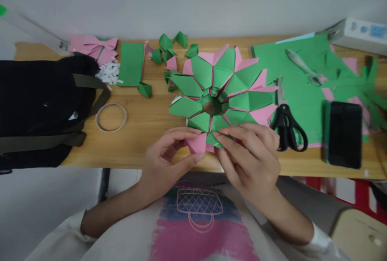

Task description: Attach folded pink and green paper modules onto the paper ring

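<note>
A ring-shaped paper flower (250, 100) of folded green and pink pieces lies on the wooden table, with a round hole in its middle. At its near edge, my left hand (169, 154) pinches a pink folded paper piece (197, 143) between thumb and fingers. My right hand (254, 156) is closed beside it, its fingertips pressed on a green petal (215, 139) of the flower. The fingers cover part of where the pink piece and the petal meet.
Black-handled scissors (286, 126), a phone (344, 134) and green paper sheets (290, 75) with a pen (302, 65) lie at right. Several folded green pieces (165, 42) sit behind the flower. Leftward are a tape roll (111, 130), a green stack (131, 64) and a black bag (39, 112).
</note>
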The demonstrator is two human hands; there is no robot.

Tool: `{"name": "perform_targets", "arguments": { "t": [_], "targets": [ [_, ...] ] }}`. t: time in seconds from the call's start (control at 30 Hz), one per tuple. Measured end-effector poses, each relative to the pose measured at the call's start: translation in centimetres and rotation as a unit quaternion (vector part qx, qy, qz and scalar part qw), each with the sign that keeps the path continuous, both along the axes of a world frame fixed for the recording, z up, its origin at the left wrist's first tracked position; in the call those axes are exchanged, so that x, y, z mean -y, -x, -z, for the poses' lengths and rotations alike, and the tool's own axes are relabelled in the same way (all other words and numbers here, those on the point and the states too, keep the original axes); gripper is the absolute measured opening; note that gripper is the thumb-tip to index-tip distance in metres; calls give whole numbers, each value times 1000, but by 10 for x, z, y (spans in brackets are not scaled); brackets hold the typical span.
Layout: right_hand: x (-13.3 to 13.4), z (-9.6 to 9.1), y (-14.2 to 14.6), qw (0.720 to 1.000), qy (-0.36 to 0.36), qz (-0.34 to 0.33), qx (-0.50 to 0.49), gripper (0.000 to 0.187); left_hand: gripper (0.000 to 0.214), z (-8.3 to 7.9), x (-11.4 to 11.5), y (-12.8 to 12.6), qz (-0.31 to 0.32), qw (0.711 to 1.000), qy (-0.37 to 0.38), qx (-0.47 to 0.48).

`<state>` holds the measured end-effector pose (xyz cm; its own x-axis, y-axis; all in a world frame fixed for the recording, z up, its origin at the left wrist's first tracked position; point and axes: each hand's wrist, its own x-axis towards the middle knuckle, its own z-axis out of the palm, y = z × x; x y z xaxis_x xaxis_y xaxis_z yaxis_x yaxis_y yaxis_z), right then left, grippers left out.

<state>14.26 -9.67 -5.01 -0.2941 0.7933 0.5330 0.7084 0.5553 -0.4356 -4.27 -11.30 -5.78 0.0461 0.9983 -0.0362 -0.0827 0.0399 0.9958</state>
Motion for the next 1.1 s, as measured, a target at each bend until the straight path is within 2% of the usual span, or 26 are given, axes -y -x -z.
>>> {"name": "perform_targets", "arguments": {
  "t": [0.63, 1.1],
  "targets": [
    [-1, 0, -1, 999, -24, -7, 29, 14, 19, -8, -1, -5, -35, 995, 83, 31],
    [-1, -6, -7, 998, 18, -32, 56, 16, 23, -7, -2, -12, -33, 998, 40, 40]
  ]
}}
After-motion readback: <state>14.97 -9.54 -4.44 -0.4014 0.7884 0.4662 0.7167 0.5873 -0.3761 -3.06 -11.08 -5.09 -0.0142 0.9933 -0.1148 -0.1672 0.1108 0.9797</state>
